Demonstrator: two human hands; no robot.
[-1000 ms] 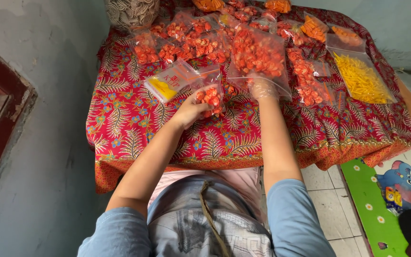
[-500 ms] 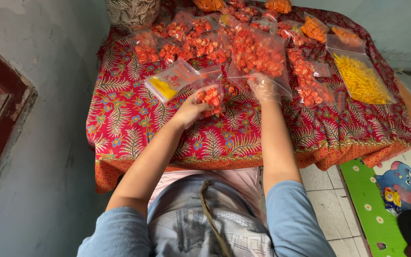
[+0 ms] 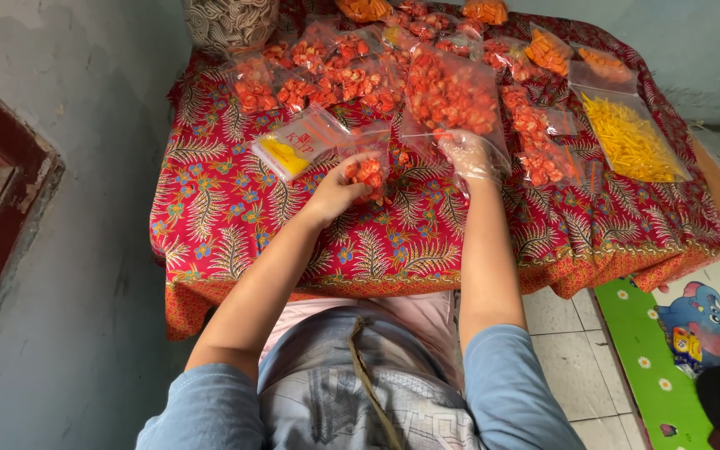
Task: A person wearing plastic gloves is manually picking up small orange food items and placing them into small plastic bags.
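Cloth in a red fern-and-flower print covers the desk (image 3: 210, 208), and going from its left side a flat sleeve of empty bags with a yellow label (image 3: 297, 146) lies just beside the left hand (image 3: 335, 193). That hand is closed around the lower part of a small clear bag of orange-red snacks (image 3: 368, 162), pinching it upright, much as it did a second ago. Next along, the right hand (image 3: 468, 157), in a thin transparent glove, has drawn back out of the large open bag of orange-red snacks (image 3: 452, 93) it was pressed into a second ago; its fingers are now loosely curled just in front of that bag's mouth, and whether they hold any pieces I cannot tell. Judging by this, a scoop toward the small bag is under way. Farther right lies a bag of yellow sticks (image 3: 631, 137).
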